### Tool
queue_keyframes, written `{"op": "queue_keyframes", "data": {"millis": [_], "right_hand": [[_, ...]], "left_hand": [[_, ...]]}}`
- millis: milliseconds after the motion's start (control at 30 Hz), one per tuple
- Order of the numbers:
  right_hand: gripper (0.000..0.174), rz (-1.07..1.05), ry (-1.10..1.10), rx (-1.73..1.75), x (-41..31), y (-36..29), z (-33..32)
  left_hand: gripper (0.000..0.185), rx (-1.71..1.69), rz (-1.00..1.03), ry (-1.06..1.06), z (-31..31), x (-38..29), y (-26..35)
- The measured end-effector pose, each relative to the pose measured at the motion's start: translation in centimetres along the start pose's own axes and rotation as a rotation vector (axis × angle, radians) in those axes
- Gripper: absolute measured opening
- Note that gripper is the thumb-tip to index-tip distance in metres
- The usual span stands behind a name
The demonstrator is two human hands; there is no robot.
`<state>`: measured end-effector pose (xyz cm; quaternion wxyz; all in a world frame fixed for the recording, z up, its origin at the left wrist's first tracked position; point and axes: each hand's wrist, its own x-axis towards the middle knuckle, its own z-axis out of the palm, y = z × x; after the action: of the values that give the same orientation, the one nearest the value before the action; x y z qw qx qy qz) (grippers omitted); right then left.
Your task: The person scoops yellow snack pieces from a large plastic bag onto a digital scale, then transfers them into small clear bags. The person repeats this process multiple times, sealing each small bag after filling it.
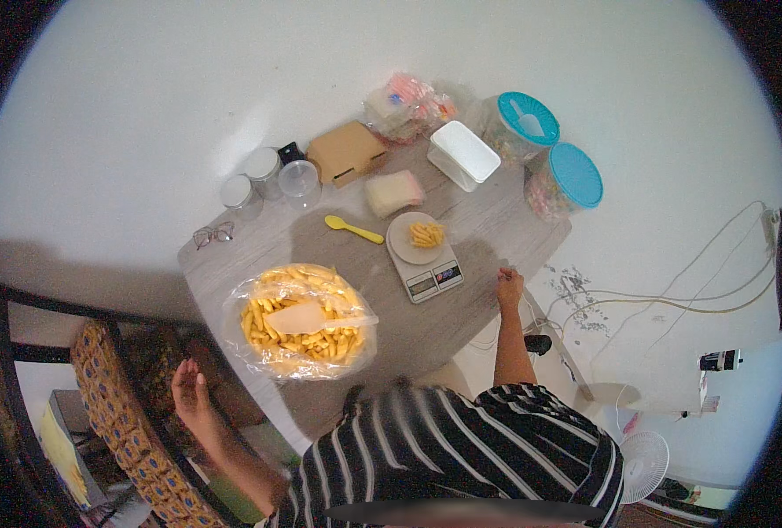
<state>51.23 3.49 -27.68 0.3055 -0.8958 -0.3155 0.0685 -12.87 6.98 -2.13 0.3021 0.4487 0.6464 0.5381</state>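
Note:
My left hand [189,389] is off the table's left edge, fingers loosely bent, thumb apart, nothing visible in it. Over the table's right edge is my right hand [509,288], its fingers curled; whether it holds something small cannot be made out. A transparent plastic bag [245,356] of yellow stick snacks [344,346] stands at the table's front left, nearest my left hand. Across the snacks lies a translucent scoop [298,319]. A white digital kitchen scale [418,288] carries a small heap of the snacks [426,234], apparently on a thin clear bag. A yellow spoon [354,230] lies left of the scale.
Behind the scale sit a stack of small plastic bags [394,193], a cardboard box [346,152] and a white lidded container [463,155]. Two blue-lidded tubs [575,175] stand right. Jars [237,193], a transparent cup [300,185] and eyeglasses [214,235] line the left. Cables [628,297] hang right.

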Motion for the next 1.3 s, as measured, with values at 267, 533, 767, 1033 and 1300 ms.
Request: {"op": "queue_keyframes", "data": {"millis": [267,533,767,1033,1300], "right_hand": [[0.027,0.003,-0.160,0.196,1.1,-3.7,3.0],[0.024,-0.234,-0.176,0.165,1.9,-12.9,5.6],[0.014,-0.821,-0.051,0.043,0.2,-25.4,-2.9],[0.011,-1.158,-0.192,0.370,-9.0,-39.6,-20.1],[0.008,-1.733,-0.671,0.489,-17.9,-44.1,-22.8]], "left_hand": [[0.035,-0.015,-0.001,0.013,-0.8,-0.8,-0.4],[0.033,-0.108,0.028,-0.036,-0.6,-1.7,-0.6],[0.037,-0.099,0.056,-0.096,0.6,-3.8,2.3],[0.047,-0.122,0.336,-0.311,3.0,-6.0,8.8],[0.093,-0.477,0.313,-0.704,5.8,-7.6,11.1]]}}
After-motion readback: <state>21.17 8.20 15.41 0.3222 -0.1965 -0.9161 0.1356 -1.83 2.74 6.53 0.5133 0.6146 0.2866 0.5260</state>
